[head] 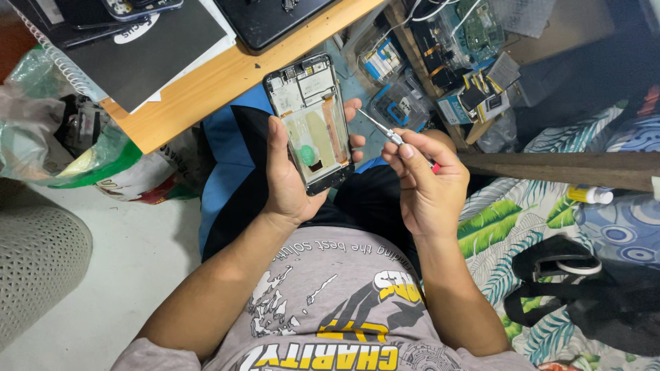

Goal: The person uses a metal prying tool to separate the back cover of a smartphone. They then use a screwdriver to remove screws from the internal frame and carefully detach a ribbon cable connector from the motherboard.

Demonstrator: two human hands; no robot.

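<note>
Your left hand (289, 175) grips the opened phone (309, 122), thumb along one edge, fingertips wrapped over the other. The phone is a flat rectangular frame, back cover off, showing metal shielding and a green patch. Right of the phone, your right hand (426, 182) pinches a thin metal screwdriver (382, 128); its tip nears the phone's edge, contact unclear. Above the phone, the wooden desk (206, 86) is cut off.

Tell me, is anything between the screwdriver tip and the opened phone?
Nothing visible is. The left hand holds the opened phone upright, insides facing up. The right hand pinches the screwdriver, whose tip points at the phone's right edge, near the left fingertips.
</note>
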